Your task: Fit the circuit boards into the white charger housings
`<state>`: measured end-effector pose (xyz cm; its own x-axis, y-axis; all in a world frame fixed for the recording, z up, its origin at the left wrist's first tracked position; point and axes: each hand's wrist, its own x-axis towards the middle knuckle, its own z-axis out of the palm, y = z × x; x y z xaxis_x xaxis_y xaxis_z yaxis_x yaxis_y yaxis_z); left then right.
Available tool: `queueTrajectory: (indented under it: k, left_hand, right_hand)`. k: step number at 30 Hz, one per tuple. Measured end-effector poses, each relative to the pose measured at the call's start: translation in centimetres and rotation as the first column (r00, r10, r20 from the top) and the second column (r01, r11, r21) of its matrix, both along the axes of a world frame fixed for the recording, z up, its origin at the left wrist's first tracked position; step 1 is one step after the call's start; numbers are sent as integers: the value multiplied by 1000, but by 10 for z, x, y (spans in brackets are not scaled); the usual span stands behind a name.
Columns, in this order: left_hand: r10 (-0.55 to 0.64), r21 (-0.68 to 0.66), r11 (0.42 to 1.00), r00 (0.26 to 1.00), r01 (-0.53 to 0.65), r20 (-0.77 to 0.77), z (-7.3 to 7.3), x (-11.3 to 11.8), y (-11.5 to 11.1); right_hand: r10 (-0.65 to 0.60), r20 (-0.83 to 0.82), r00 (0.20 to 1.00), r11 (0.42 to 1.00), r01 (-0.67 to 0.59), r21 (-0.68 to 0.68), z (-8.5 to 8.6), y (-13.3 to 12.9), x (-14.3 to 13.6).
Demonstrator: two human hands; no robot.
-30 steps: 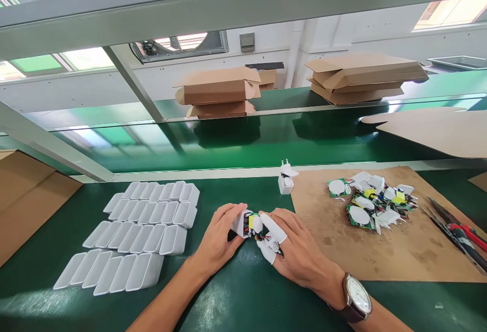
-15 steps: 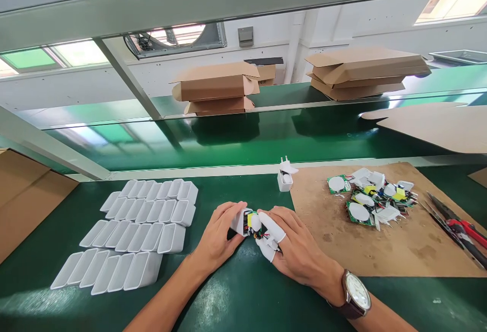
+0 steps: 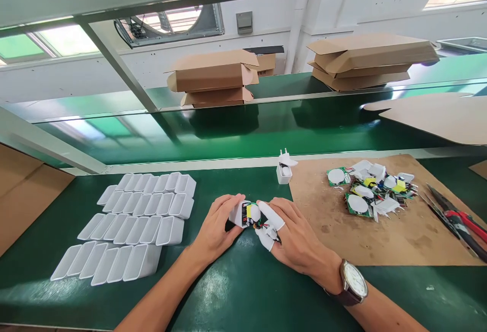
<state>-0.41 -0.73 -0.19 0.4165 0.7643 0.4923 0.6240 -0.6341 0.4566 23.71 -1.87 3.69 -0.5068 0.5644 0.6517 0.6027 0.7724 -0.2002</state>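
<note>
My left hand [image 3: 217,224] is closed around a white plastic housing [image 3: 236,213] above the green table. A circuit board [image 3: 254,213] with a yellow part and a white round pad sits at the housing's open end, partly inside it. My right hand [image 3: 294,233], with white covers on its thumb and a finger, grips the other end of the board, where small wires and white pieces show. Beyond the hands, a white housing with plug pins [image 3: 284,172] stands upright. On brown paper [image 3: 323,220] to the right lies a pile of circuit boards [image 3: 375,190].
Rows of white housings [image 3: 146,225] stand on the left of the table [image 3: 243,291]. Pliers with red handles [image 3: 462,220] and tweezers [image 3: 437,212] lie at the right. Cardboard boxes [image 3: 213,75] rest beyond the rail, and a large cardboard sheet [image 3: 28,190] is far left.
The whole view has shifted, so things appear slightly higher. Both hands keep their grip on the housing and board, with barely any change between them.
</note>
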Motion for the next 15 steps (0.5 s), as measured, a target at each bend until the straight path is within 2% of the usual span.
queueTrajectory:
  k: [10,12,15]
  left_hand:
    - [1,-40,999,1000,-1,14,2,3,-1]
    - [-33,-62,997,999,34,17,2,5,-3]
    - [-122,-177,975,989,135,82,0,9,-6]
  right_hand:
    - [29,7,1000,998,-29,-55,-8,-1,1]
    - [46,-2,999,996,-46,-82,-9,-1,1]
    - [105,-100,989,977,-121,-174,-8,1,4]
